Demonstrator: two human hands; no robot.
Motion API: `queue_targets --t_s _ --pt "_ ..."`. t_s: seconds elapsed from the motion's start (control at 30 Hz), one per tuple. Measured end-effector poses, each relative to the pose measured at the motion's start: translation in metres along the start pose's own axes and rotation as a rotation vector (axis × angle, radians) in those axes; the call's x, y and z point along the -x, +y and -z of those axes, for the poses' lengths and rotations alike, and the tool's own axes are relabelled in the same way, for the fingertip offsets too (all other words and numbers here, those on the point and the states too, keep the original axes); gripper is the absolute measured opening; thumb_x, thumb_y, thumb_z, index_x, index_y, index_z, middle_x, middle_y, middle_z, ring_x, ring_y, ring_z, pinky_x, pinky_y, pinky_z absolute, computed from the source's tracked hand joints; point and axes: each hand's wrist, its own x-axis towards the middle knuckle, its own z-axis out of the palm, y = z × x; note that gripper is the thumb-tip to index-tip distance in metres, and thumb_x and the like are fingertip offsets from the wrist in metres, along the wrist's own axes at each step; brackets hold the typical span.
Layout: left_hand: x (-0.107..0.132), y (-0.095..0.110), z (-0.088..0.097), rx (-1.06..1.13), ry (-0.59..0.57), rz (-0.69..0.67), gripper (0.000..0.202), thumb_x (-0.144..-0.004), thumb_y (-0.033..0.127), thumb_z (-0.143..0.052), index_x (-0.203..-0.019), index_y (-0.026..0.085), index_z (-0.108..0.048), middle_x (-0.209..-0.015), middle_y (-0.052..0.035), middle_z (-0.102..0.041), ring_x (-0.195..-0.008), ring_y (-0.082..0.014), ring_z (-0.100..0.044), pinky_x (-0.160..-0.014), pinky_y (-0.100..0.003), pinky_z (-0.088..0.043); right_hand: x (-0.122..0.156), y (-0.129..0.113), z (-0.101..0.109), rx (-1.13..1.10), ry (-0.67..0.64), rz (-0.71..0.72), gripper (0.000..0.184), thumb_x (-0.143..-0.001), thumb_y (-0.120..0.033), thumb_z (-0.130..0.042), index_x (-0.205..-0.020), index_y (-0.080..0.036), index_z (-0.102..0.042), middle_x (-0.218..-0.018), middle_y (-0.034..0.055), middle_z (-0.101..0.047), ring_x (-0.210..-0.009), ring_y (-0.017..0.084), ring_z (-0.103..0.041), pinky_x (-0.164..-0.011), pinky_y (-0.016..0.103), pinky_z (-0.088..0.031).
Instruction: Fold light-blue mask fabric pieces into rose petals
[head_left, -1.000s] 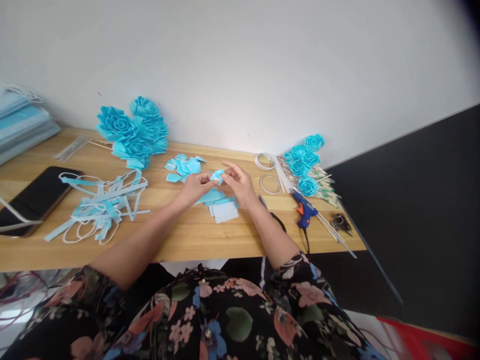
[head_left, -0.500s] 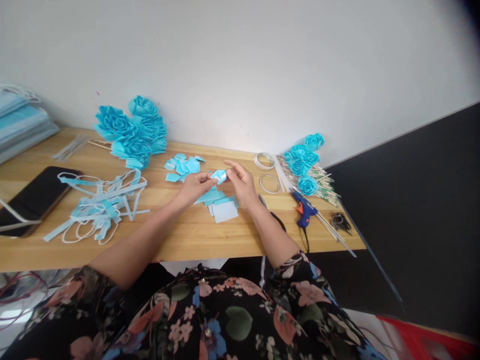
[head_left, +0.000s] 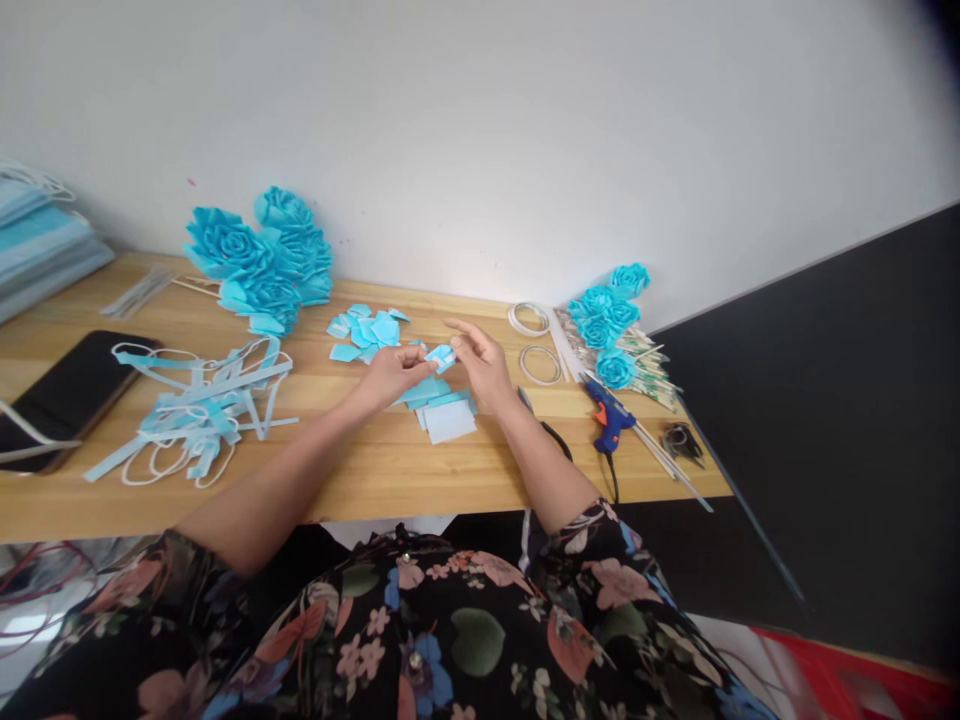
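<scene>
Between my two hands is a small light-blue petal piece (head_left: 441, 357), which looks like cut face-mask fabric, its edge partly folded. My left hand (head_left: 397, 372) pinches its left side between thumb and fingers. At its right edge my right hand (head_left: 480, 365) pinches with thumb and index finger, the other fingers stretched out beyond. Below the hands lies a stack of blue and white fabric rectangles (head_left: 451, 420). Just behind my left hand rests a loose heap of cut blue petals (head_left: 367, 332).
Blue fabric roses (head_left: 262, 260) stand back left, smaller roses (head_left: 607, 315) on the right. A glue gun (head_left: 609, 415), tape rolls (head_left: 540, 365) and scissors (head_left: 551, 430) lie right. Mask strips with ear loops (head_left: 199, 415), a phone (head_left: 75, 390) and stacked masks (head_left: 45, 245) occupy the left.
The petal piece between my fingers has turned slightly, and its edge looks more folded. Both hands stay in nearly the same place.
</scene>
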Motion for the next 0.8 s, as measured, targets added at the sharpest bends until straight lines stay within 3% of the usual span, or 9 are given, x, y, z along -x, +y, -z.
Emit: queue_targets --t_s 0.17,0.3,0.5,0.63,0.73,0.8 --pt "-0.002 -0.006 -0.001 -0.045 0.021 -0.02 0.034 -0.069 0.047 -0.065 -0.06 0.017 -0.054 -0.054 0.005 -0.038 -0.052 -0.008 -0.03 -0.052 -0.025 -0.021 0.0 0.002 -0.003 -0.015 -0.077 -0.049 0.056 -0.076 -0.041 -0.073 -0.128 -0.022 -0.06 -0.083 -0.0021 -0.064 -0.071 0.011 -0.056 -0.07 0.026 -0.048" --pt "-0.004 -0.007 0.0 -0.035 0.056 -0.036 0.033 -0.068 0.047 -0.066 -0.061 0.016 -0.058 -0.056 0.0042 -0.044 -0.053 -0.0079 -0.033 -0.051 -0.024 -0.022 -0.001 0.001 -0.003 0.023 0.021 -0.023 0.045 -0.082 -0.041 -0.065 -0.122 -0.02 -0.064 -0.074 -0.003 -0.06 -0.068 0.011 -0.054 -0.069 0.026 -0.047" --pt "-0.003 0.006 0.022 -0.013 0.261 -0.067 0.033 -0.071 0.046 -0.067 -0.061 0.016 -0.055 -0.054 0.0045 -0.044 -0.051 -0.0077 -0.035 -0.051 -0.023 -0.026 -0.005 0.002 0.001 0.018 0.134 -0.026 0.04 -0.085 -0.043 -0.06 -0.117 -0.02 -0.065 -0.08 0.0 -0.067 -0.069 0.012 -0.057 -0.07 0.027 -0.049" --pt "-0.01 0.0 0.044 -0.039 0.409 -0.089 0.03 -0.073 0.044 -0.066 -0.065 0.016 -0.058 -0.056 0.0041 -0.046 -0.051 -0.0081 -0.036 -0.051 -0.023 -0.027 -0.006 0.005 0.003 0.002 0.161 -0.029 0.039 -0.084 -0.043 -0.059 -0.115 -0.02 -0.065 -0.08 -0.0002 -0.068 -0.066 0.011 -0.055 -0.068 0.027 -0.049" --pt "-0.018 -0.011 0.06 -0.174 0.523 -0.064 0.025 -0.077 0.04 -0.061 -0.071 0.016 -0.063 -0.058 0.0022 -0.05 -0.053 -0.0104 -0.042 -0.053 -0.023 -0.031 -0.007 0.007 0.003 -0.008 0.161 -0.025 0.039 -0.084 -0.042 -0.059 -0.114 -0.019 -0.065 -0.079 -0.0004 -0.067 -0.064 0.01 -0.054 -0.067 0.026 -0.048" --pt "-0.019 -0.011 0.067 -0.326 0.618 -0.071 0.024 -0.078 0.032 -0.058 -0.089 0.014 -0.069 -0.063 0.0003 -0.056 -0.061 -0.0135 -0.05 -0.059 -0.024 -0.037 -0.008 0.008 0.004 -0.011 0.16 -0.015 0.038 -0.084 -0.04 -0.059 -0.113 -0.018 -0.065 -0.078 -0.0006 -0.067 -0.063 0.01 -0.054 -0.066 0.026 -0.047"
